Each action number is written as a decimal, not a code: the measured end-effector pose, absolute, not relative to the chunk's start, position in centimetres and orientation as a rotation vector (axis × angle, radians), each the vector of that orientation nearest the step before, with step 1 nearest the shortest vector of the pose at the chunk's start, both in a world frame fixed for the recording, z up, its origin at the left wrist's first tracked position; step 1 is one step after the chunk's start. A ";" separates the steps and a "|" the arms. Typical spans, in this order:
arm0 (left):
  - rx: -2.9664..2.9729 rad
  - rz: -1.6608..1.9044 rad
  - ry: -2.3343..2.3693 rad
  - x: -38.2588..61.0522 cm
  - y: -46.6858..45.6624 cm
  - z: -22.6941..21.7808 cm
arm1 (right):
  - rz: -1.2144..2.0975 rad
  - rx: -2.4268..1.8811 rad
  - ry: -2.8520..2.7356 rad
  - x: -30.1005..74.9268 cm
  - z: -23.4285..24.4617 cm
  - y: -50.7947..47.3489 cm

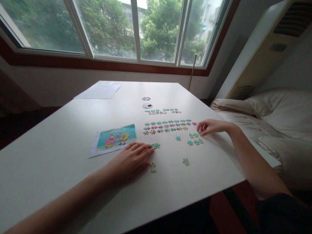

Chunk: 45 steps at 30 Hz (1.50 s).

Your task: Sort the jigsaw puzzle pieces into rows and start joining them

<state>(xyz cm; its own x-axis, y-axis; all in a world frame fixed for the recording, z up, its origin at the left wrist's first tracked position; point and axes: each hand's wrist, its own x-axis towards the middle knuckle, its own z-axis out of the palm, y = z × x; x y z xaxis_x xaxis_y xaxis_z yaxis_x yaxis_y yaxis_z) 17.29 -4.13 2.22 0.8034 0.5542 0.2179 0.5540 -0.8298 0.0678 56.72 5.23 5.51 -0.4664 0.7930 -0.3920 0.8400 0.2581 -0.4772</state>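
Observation:
My left hand (130, 161) lies flat on the white table (60, 136), fingers stretched out, fingertips touching a joined green puzzle bit (155, 146). A loose green piece (153, 167) sits just by its thumb. My right hand (210, 126) rests at the right end of the rows of small puzzle pieces (168, 126), fingers curled in a pinch over a cluster of green pieces (195, 139); what it pinches is too small to name. A cartoon reference picture (114, 139) lies left of the left hand.
Another row of pieces (162, 111) and two small round objects (147, 105) lie farther back. A paper sheet (98, 91) sits at the far left corner. One piece (186, 161) lies near the front edge. A bed with pillows (275, 120) stands right of the table.

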 end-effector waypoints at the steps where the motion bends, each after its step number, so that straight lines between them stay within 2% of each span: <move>1: 2.983 0.359 0.918 17.3 -4.1 2.2 | -0.991 1.565 2.437 56.6 5.5 5.2; 14: 2.991 0.331 0.914 17.2 -4.1 2.2 | -0.739 1.762 2.282 57.1 5.2 5.3; 24: 2.983 0.331 0.922 17.3 -4.1 2.2 | -0.867 1.773 2.266 57.6 5.1 5.3; 32: 2.986 0.328 0.933 17.3 -4.0 2.1 | -0.801 1.774 2.261 57.0 5.4 5.1; 39: 2.999 0.336 0.908 17.2 -4.0 2.0 | -0.870 1.570 2.613 54.8 6.2 4.4; 45: 2.999 0.339 0.919 17.3 -4.0 2.0 | -0.840 1.402 2.697 52.7 6.1 3.7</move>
<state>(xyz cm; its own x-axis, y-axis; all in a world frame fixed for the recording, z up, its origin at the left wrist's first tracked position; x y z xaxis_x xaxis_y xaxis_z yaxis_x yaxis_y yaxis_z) 17.35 -3.98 2.01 0.8071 0.5526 0.2079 0.5555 -0.8300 0.0499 52.72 3.73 6.11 -0.6046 0.7637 -0.2262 0.7572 0.4630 -0.4608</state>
